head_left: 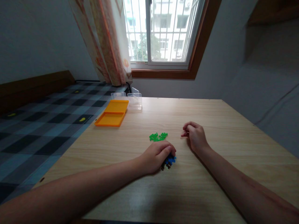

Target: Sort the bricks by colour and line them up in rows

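My left hand (158, 155) is cupped over a small heap of tiny blue pieces (171, 160) and dark pieces (166, 166), its fingers bent round them. The hand covers part of the heap. Just beyond it, a loose cluster of small bright green pieces (158, 137) lies on the wooden table (93, 165). To the right, my right hand (195, 136) is apart from both groups, close above the tabletop. Its fingers are curled in towards the thumb, and anything between the fingertips is too small or hidden to make out.
An orange hinged case (111, 119) lies opened flat near the table's left edge. Clear plastic boxes (135, 101) stand behind it. A checked bedspread (53, 130) borders the table on the left, and a curtain (107, 40) hangs beside the barred window (163, 34).
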Demonstrator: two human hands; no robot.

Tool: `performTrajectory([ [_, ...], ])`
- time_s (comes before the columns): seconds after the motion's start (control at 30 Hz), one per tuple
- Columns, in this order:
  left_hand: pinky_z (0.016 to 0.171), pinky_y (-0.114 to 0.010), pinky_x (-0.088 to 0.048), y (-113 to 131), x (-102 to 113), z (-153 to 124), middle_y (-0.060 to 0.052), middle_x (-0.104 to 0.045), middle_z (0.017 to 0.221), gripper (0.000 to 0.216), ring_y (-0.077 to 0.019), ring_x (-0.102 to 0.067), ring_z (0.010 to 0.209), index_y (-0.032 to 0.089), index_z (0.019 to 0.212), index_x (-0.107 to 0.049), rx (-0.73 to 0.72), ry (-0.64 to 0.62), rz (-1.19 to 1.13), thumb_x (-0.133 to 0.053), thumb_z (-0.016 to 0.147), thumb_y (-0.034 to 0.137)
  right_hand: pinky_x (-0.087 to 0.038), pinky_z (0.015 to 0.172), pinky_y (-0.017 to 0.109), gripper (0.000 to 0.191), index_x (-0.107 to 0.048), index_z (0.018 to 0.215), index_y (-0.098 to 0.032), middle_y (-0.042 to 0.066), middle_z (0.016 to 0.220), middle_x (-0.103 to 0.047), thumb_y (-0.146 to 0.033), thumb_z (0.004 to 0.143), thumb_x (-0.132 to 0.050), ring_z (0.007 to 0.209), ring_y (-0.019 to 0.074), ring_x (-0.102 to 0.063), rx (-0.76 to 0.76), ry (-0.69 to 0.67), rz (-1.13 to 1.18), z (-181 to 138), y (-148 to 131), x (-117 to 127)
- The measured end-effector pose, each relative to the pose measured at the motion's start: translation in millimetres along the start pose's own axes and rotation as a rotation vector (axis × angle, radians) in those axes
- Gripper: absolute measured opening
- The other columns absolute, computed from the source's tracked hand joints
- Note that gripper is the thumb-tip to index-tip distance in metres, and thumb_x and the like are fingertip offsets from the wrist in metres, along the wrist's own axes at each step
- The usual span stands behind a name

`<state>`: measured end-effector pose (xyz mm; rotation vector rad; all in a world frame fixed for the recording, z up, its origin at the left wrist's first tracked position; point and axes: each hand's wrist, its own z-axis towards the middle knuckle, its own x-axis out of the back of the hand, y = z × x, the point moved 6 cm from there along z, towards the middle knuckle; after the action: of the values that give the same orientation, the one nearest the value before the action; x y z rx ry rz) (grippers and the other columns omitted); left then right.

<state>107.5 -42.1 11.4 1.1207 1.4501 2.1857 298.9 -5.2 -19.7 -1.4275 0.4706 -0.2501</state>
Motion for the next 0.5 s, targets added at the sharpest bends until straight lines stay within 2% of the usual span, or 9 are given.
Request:
performTrajectory([
  [0.13, 0.087, -0.031, -0.049, 4.2, -6.0, 1.7, -0.009, -0.072, 0.092, 0.046, -0.0197, -0.064, 0.089, 0.017, 0.084, -0.067, -0.06, -0.147, -0.014, -0.036, 0.101, 0.046, -0.046, 0.04, 0.021, 0.007, -0.059, 0.06, -0.018, -0.003, 0.053, -0.051, -0.02, 0.06, -0.053, 0.043, 0.0093, -0.049, -0.006, -0.057, -0.023, -0.9, -0.4, -4.4],
  [0.3, 0.09, -0.031, -0.049, 11.7, -11.1, -2.5, -0.01, -0.072, 0.092, 0.048, -0.0195, -0.065, 0.091, 0.017, 0.086, -0.069, -0.131, -0.238, 0.004, -0.034, 0.103, 0.045, -0.041, 0.04, 0.02, 0.009, -0.061, 0.058, -0.017, -0.003, 0.051, -0.053, -0.021, 0.058, -0.052, 0.041, 0.0098, -0.05, -0.005, -0.111, -0.077, -0.9, -0.6, -9.4],
  [0.4, 0.09, -0.032, -0.05, 16.8, -13.9, -6.3, -0.01, -0.072, 0.093, 0.047, -0.0196, -0.066, 0.091, 0.017, 0.088, -0.07, -0.157, -0.269, 0.006, -0.034, 0.104, 0.042, -0.04, 0.04, 0.02, 0.011, -0.061, 0.058, -0.017, -0.003, 0.05, -0.053, -0.021, 0.058, -0.051, 0.042, 0.0101, -0.05, 0.01, -0.127, -0.089, -1.3, -0.8, -10.9],
  [0.5, 0.089, -0.033, -0.05, 19.0, -11.4, -6.0, -0.011, -0.072, 0.094, 0.047, -0.0207, -0.066, 0.092, 0.016, 0.087, -0.07, -0.178, -0.244, -0.019, -0.034, 0.104, 0.042, -0.04, 0.041, 0.021, 0.012, -0.062, 0.059, -0.017, -0.003, 0.05, -0.054, -0.021, 0.058, -0.051, 0.042, 0.0105, -0.05, 0.013, -0.122, -0.088, -1.5, -0.9, -10.5],
])
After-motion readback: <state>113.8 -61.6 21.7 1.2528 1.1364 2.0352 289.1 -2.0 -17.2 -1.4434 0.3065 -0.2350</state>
